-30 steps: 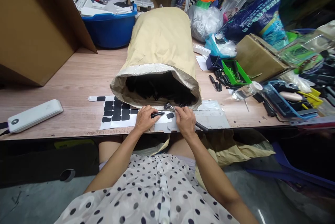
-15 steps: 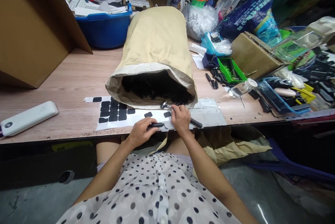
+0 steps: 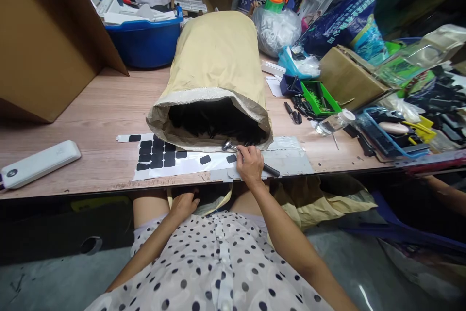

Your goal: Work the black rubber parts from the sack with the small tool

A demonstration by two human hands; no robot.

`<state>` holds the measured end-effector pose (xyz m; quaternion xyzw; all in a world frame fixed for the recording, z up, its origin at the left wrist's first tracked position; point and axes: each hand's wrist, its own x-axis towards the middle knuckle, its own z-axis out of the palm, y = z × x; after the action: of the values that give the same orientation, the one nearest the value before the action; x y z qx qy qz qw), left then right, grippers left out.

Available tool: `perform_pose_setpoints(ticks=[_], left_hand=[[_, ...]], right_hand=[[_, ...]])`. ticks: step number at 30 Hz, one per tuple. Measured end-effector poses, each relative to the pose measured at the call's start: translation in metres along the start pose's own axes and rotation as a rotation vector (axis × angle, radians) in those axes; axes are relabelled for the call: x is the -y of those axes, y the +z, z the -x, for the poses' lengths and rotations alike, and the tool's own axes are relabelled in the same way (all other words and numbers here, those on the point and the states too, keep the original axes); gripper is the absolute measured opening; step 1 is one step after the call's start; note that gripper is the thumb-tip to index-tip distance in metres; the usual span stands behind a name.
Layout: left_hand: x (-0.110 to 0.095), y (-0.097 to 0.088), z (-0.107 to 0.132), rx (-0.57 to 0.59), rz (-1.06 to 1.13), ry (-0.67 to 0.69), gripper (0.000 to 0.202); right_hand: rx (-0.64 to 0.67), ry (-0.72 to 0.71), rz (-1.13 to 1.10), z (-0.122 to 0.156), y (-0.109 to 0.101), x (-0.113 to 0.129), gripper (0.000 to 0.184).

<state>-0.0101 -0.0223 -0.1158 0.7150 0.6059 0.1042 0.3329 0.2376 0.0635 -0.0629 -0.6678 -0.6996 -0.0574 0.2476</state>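
Note:
My right hand (image 3: 250,164) is closed around a small hammer (image 3: 271,170) with a metal head and a dark grip. The hammer lies low over the metal plate (image 3: 287,158) at the table's front edge, its head by the sack's mouth. My left hand (image 3: 185,205) is below the table edge, above my lap, beside a sack opening there. Its thumb and forefinger stand apart with nothing visible between them; the other fingers are hidden. Black rounded pads (image 3: 157,151) sit in rows on a white strip (image 3: 189,168) left of the plate. Several more lie singly.
A big paper sack (image 3: 218,54) full of dark parts gapes towards me. At left are a white device (image 3: 41,164), a cardboard box (image 3: 47,34) and a blue basin (image 3: 145,41). A green tray (image 3: 320,97), bottle (image 3: 335,122) and blue basket (image 3: 393,131) crowd the right. Other people are behind.
My left hand has dropped from the plate to below the table edge. The black-handled piece it held is out of sight. My right hand stays in place with the hammer.

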Motion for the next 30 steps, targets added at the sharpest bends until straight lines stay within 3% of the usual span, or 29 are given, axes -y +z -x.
perform_pose_setpoints(ticks=[3, 8, 10, 13, 15, 18, 20, 27, 30], left_hand=[[-0.018, -0.012, 0.003, 0.149, -0.035, -0.041, 0.016], [-0.069, -0.057, -0.003, 0.287, 0.174, 0.210, 0.023], [-0.080, -0.078, -0.020, 0.192, 0.226, 0.255, 0.023], [-0.080, -0.105, -0.059, -0.178, 0.110, 0.234, 0.026], [-0.074, -0.119, -0.087, -0.364, -0.051, 0.113, 0.030], [-0.067, -0.133, -0.117, -0.386, -0.229, -0.108, 0.040], [-0.066, -0.138, -0.127, -0.359, -0.272, -0.158, 0.043], [-0.060, -0.136, -0.129, -0.408, -0.341, -0.086, 0.035], [-0.057, -0.135, -0.128, -0.370, -0.357, -0.053, 0.033]], right_hand=[[-0.001, -0.001, -0.005, 0.000, 0.000, 0.000, 0.027], [0.002, 0.003, 0.003, 0.001, 0.001, 0.000, 0.027], [0.000, 0.000, 0.004, 0.001, 0.001, 0.000, 0.028], [0.002, -0.004, 0.003, 0.001, 0.001, 0.000, 0.028], [0.003, -0.006, 0.006, 0.000, 0.002, 0.000, 0.027], [-0.003, -0.010, 0.014, 0.000, 0.002, 0.001, 0.027], [-0.010, -0.012, 0.017, 0.000, 0.002, 0.002, 0.027], [0.020, -0.003, 0.012, 0.000, 0.002, 0.003, 0.028], [0.014, -0.002, 0.006, 0.000, 0.002, 0.002, 0.028]])
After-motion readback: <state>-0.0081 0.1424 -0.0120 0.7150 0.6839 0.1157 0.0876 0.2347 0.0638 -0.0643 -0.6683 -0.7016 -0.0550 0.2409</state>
